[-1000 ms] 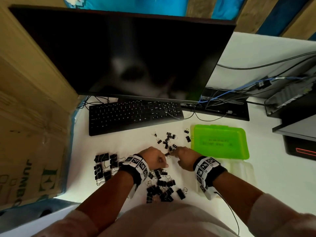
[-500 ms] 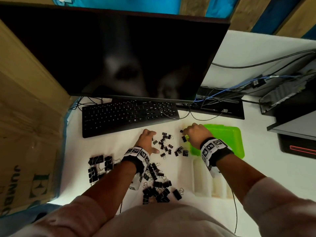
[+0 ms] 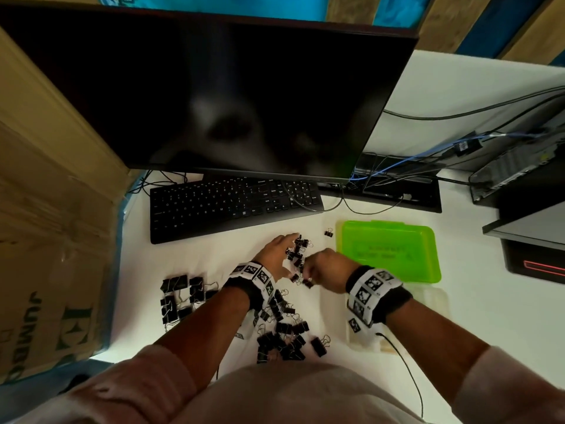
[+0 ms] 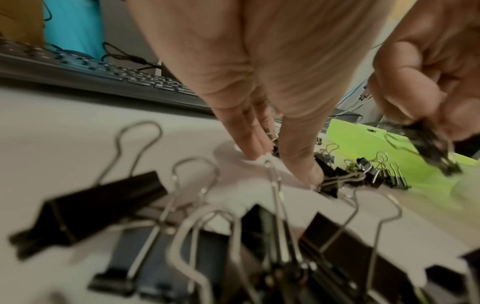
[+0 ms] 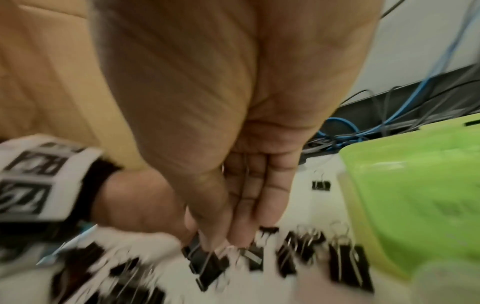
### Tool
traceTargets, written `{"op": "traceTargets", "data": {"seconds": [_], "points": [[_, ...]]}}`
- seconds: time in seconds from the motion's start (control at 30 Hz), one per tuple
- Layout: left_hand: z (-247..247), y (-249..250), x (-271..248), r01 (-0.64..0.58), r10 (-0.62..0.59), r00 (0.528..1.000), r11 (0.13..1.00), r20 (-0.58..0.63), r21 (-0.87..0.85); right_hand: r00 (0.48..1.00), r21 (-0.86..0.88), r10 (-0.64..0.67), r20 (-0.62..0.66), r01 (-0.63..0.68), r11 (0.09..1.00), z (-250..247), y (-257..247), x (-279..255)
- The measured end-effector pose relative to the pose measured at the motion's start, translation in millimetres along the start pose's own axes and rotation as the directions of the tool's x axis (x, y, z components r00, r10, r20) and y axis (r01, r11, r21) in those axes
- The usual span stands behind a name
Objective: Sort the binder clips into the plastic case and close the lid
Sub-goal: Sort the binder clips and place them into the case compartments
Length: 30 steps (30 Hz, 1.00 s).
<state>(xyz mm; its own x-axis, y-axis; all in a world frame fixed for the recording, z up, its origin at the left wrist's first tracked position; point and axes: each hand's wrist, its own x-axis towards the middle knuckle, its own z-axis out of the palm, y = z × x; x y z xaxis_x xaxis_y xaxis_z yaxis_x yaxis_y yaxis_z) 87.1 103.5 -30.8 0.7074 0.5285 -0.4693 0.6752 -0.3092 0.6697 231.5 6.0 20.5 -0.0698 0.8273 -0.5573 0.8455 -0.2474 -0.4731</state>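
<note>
White desk (image 3: 195,258) holds three heaps of black clips: big (image 3: 180,296), medium (image 3: 282,338), small (image 3: 298,249). Left hand (image 3: 275,255) lies flat-fingered on the small heap; right hand (image 3: 325,272) pinches several. One green lid (image 3: 388,250) beside them; keyboard (image 3: 232,206) behind.

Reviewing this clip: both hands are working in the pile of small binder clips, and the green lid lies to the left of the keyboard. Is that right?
Not quite. The green lid lies on the desk to the right of the keyboard, nearer the person, as the head view shows. The rest holds: the left hand and right hand are both in the small binder clips.
</note>
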Motion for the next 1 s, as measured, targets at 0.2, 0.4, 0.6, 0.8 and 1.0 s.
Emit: {"op": "traceTargets", "data": {"seconds": [0.2, 0.4, 0.6, 0.8, 1.0], "points": [[-1.6, -3.2, -2.2, -0.033, 0.043, 0.994, 0.994, -0.099, 0.102, 0.997, -0.014, -0.074, -0.001, 0.073, 0.997, 19.4, -4.0, 0.9], [-6.8, -5.8, -3.3, 0.022, -0.027, 1.000, 0.960, 0.015, 0.279, 0.984, -0.703, -0.006, -0.180, -0.124, 0.701, -14.3, 17.1, -11.0], [4.7, 10.3, 5.4, -0.047, 0.025, 0.997, 0.949, 0.073, 0.311, 0.988, -0.634, 0.094, -0.124, -0.152, 0.759, -7.1, 13.1, 3.9], [11.1, 11.8, 7.8, 0.029, -0.021, 0.998, 0.985, -0.053, 0.171, 0.948, -0.258, 0.113, -0.298, -0.193, 0.947, -3.6, 22.1, 23.2], [-0.1, 5.1, 7.2, 0.088, -0.080, 0.994, 0.990, -0.074, 0.110, 0.946, -0.109, 0.188, -0.264, -0.223, 0.969, -24.2, 37.1, 30.3]]}}
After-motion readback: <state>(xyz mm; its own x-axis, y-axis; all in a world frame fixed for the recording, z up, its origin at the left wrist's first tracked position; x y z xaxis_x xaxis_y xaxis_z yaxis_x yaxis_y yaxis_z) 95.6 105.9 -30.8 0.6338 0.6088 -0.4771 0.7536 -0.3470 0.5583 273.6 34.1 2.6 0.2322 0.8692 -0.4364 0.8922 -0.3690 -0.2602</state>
